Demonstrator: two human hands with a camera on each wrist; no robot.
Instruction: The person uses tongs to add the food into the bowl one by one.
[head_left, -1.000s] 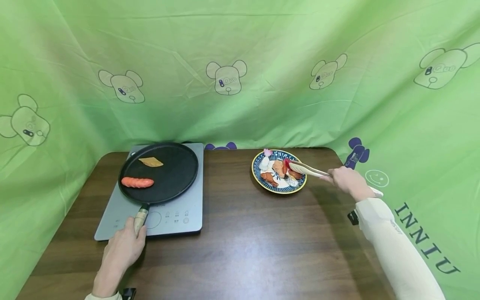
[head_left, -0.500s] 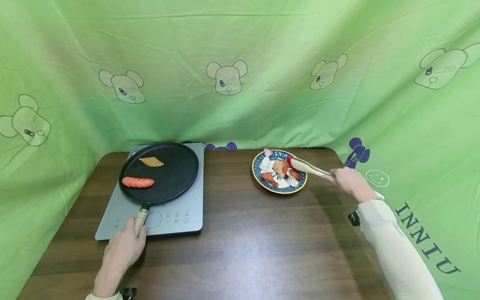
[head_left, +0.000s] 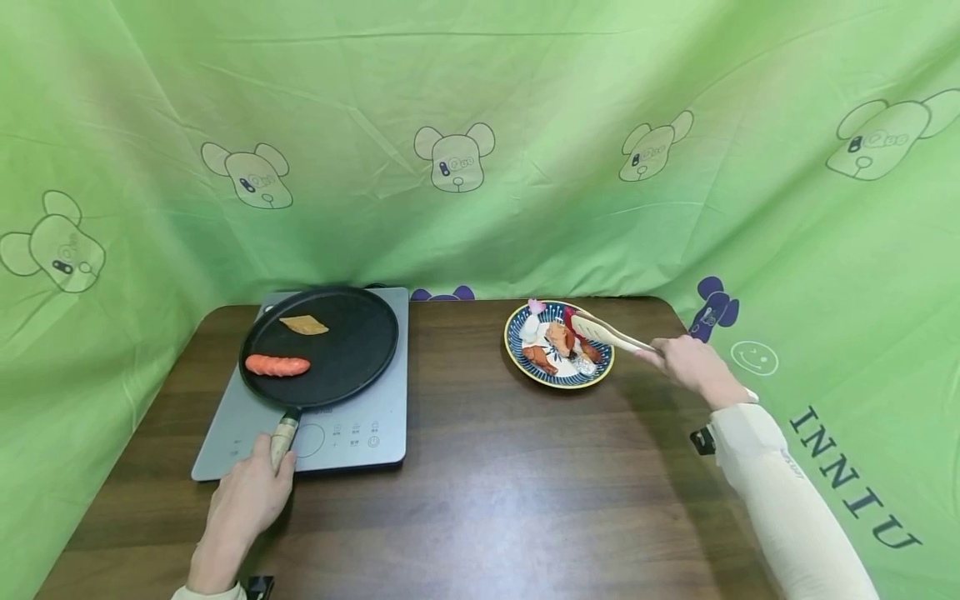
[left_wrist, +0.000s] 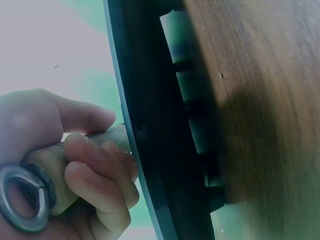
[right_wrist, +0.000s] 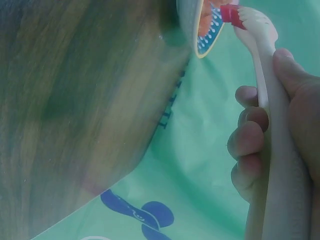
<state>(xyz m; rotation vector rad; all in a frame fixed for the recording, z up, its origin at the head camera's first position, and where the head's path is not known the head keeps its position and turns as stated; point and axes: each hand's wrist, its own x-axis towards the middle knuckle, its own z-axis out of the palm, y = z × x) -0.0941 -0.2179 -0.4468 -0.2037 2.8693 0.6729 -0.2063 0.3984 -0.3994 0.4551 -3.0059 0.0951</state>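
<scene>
My left hand (head_left: 250, 496) grips the wooden handle (head_left: 282, 442) of a flat black frying pan (head_left: 348, 354); in the left wrist view the fingers (left_wrist: 97, 192) wrap round it, and a metal ring hangs at its end. In the pan lie a scored red sausage (head_left: 277, 365) and a flat tan piece (head_left: 304, 324). My right hand (head_left: 692, 362) holds pale tongs (head_left: 611, 336) over the right part of a blue-patterned plate (head_left: 517, 360). Between the tong tips is a red piece (right_wrist: 233, 16), its kind unclear.
Under the pan is a grey induction cooker (head_left: 352, 454). The plate also bears several browned pieces (head_left: 538, 358), a white item with a pink top (head_left: 532, 325) and a clear, shiny piece (head_left: 583, 364). Green printed cloth (head_left: 480, 242) hangs behind the wooden table (head_left: 480, 475).
The tongs have shifted slightly left and away from me over the plate, the red piece moving with their tips. Some browned pieces have stirred a little. My left hand and the pan stay put.
</scene>
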